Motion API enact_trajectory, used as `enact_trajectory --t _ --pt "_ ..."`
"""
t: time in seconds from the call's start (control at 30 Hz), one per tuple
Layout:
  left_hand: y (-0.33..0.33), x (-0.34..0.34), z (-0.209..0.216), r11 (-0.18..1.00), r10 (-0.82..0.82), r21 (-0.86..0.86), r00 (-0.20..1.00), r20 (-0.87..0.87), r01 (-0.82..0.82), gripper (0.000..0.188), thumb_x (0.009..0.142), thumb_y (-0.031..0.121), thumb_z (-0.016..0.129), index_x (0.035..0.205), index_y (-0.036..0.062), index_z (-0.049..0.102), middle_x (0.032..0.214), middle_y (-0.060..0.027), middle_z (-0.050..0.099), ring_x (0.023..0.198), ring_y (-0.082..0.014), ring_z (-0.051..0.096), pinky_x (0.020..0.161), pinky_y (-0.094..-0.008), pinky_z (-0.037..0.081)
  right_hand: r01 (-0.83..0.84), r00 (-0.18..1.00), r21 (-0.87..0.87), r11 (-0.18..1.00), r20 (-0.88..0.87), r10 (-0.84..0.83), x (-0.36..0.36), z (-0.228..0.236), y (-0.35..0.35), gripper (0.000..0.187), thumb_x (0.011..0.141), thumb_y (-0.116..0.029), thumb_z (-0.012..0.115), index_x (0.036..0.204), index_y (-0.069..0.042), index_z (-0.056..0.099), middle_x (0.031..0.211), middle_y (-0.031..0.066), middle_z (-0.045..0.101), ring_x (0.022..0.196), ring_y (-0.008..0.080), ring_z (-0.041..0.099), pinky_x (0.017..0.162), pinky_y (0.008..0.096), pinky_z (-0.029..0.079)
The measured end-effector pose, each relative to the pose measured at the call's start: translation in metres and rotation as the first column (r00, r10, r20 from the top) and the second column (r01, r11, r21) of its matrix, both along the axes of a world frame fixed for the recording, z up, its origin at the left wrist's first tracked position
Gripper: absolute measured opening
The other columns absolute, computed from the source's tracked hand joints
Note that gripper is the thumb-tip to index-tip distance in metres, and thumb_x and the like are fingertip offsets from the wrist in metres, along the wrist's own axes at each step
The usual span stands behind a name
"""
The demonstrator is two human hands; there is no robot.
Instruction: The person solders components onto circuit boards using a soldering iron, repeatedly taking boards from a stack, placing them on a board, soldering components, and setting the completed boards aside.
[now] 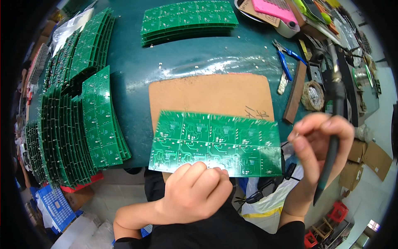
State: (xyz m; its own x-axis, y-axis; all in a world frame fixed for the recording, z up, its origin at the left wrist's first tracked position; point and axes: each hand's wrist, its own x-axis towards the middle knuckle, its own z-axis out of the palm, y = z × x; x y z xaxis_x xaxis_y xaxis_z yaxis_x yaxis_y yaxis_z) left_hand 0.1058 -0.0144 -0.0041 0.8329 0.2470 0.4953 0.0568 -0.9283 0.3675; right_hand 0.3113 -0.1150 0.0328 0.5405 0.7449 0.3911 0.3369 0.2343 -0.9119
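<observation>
**Left hand pinned the board at the near edge; iron held off to the right**

The green circuit panel point(215, 143) lay on the brown mat point(209, 93), long axis running left-right along the near edge of the bench point(132, 72), and it overhung that edge slightly toward me.

Left hand point(195, 193) was the nearer one: fingers curled, knuckles up, fingertips pressing on the panel's near long edge, left of its middle. I read it as clamping or pinching that edge; the thumb was hidden underneath, so I couldn't tell whether it wrapped below.

Right hand point(317, 139) sat just off the panel's right short edge, apart from it, raised. It was clenched in a pen-style grip around a dark soldering iron point(331, 153). The handle ran from the fingers down toward my body; which end was the tip I couldn't tell for sure, since the upper part merged with the clutter behind it.

So the panel lay left of the iron hand, with its full length between the two hands' lines of reach.

Around it:
- fanned stacks of green panels point(74, 120) along the bench's left edge
- another stack point(188, 20) at the far edge
- blue-handled cutters point(286, 58) near the mat's far right corner
- a brass-wool tip cleaner point(313, 95) at the right edge
- bits of trimmed lead scattered on the bench beyond the mat
</observation>
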Motion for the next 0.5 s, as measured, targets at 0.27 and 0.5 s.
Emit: enact_trajectory --t 0.27,0.5 --pt "-0.016 0.003 -0.036 0.999 0.037 -0.020 0.998 0.043 -0.036 0.022 0.068 -0.001 0.071 0.069 0.0084 0.051 0.073 -0.0020 0.044 0.059 -0.0153 0.046 0.049 -0.0289 0.033 -0.022 0.993 -0.200 0.980 -0.119 -0.002 -0.047 -0.041 -0.049 0.040 0.078 0.017 0.070 0.105 -0.003 0.048 0.093 0.0160 0.067 0.091 0.0213 0.065 0.081 0.0312 0.053" --pt "-0.018 0.006 -0.039 0.999 0.048 -0.025 0.997 0.068 -0.046 0.022 0.067 -0.001 0.072 0.068 0.0083 0.052 0.073 -0.0016 0.044 0.060 -0.0155 0.047 0.051 -0.0289 0.033 0.051 0.976 -0.346 0.937 0.217 0.027 -0.051 -0.058 -0.058 0.033 0.075 0.005 0.078 0.097 -0.007 0.058 0.086 0.0057 0.071 0.082 0.0233 0.062 0.079 0.0351 0.046"
